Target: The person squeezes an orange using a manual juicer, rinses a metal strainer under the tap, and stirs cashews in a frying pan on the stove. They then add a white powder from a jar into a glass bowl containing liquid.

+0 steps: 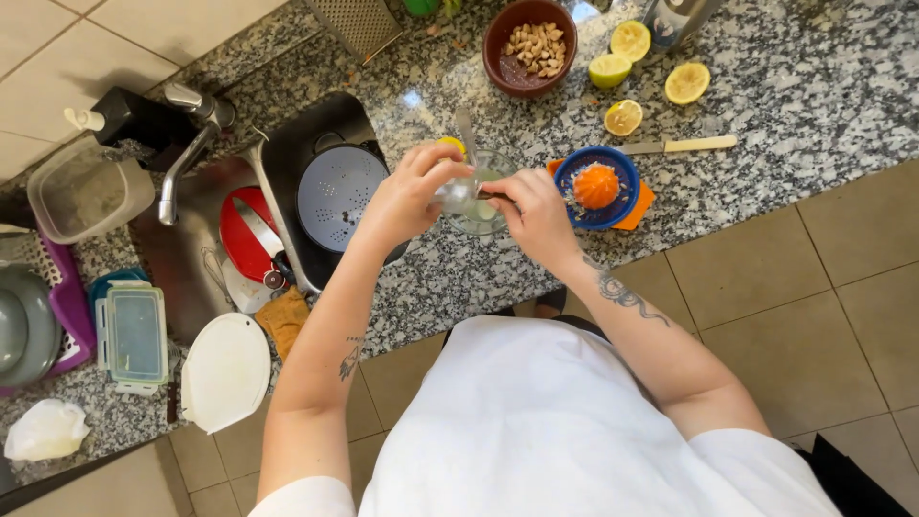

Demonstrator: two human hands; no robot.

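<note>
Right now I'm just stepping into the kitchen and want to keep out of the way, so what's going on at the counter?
A person stands at the granite counter, both hands over a clear glass bowl with pale liquid in it. The left hand grips the bowl's rim and the right hand works at it with something too small to tell. Beside it sits a blue juicer with an orange cone. Lemon halves, a knife and a bowl of nuts lie beyond. A colander sits in the sink.
</note>
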